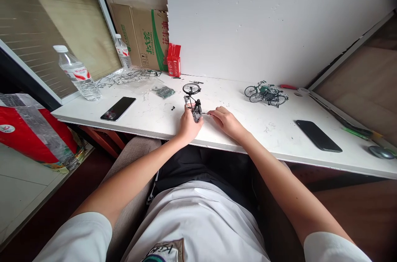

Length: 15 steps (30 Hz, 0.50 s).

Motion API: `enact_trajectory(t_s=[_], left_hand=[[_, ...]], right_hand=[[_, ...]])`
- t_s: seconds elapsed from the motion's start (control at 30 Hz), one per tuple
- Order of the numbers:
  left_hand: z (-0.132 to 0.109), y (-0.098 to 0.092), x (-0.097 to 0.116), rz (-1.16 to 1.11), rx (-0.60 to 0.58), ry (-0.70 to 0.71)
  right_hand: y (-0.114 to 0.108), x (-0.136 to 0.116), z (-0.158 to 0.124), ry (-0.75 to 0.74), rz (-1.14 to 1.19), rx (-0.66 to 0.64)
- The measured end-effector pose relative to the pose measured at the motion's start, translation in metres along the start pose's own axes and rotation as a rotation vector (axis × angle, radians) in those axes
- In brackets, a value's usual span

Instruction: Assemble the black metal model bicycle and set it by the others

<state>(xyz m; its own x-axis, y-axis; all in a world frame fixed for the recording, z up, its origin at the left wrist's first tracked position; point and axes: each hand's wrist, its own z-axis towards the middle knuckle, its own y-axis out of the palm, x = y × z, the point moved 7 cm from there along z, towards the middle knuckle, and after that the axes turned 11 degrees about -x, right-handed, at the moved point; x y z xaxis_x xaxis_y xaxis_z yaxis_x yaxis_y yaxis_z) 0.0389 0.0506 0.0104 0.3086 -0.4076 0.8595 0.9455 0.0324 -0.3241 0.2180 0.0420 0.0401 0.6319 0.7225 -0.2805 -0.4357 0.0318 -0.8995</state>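
Holding the black bike near the front edge of the table is my left hand; at three o'clock, my right hand pinches a thin stick. Open room runs two o'clock, to the green bikes. At ten, a bottle holds clear water.

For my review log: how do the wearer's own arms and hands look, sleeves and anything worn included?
Short white sleeves end on the upper arms, leaving the forearms bare. The left hand and right hand are ungloved. No watch or bracelet shows at either wrist.
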Motion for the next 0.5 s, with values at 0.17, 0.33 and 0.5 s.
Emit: enact_trajectory(t_s=[0.17,0.33,0.5], left_hand=[[-0.0009,-0.0011,0.0047,0.031,-0.017,-0.008],[-0.0021,-0.0028,0.0094,0.057,-0.011,0.007],[-0.0015,-0.0022,0.0061,0.056,-0.008,0.026]], right_hand=[[0.0020,0.0006,0.0000,0.016,0.008,-0.024],[0.0024,-0.0008,0.0000,0.073,0.123,-0.071],[0.0021,0.0023,0.0025,0.175,0.271,-0.121]])
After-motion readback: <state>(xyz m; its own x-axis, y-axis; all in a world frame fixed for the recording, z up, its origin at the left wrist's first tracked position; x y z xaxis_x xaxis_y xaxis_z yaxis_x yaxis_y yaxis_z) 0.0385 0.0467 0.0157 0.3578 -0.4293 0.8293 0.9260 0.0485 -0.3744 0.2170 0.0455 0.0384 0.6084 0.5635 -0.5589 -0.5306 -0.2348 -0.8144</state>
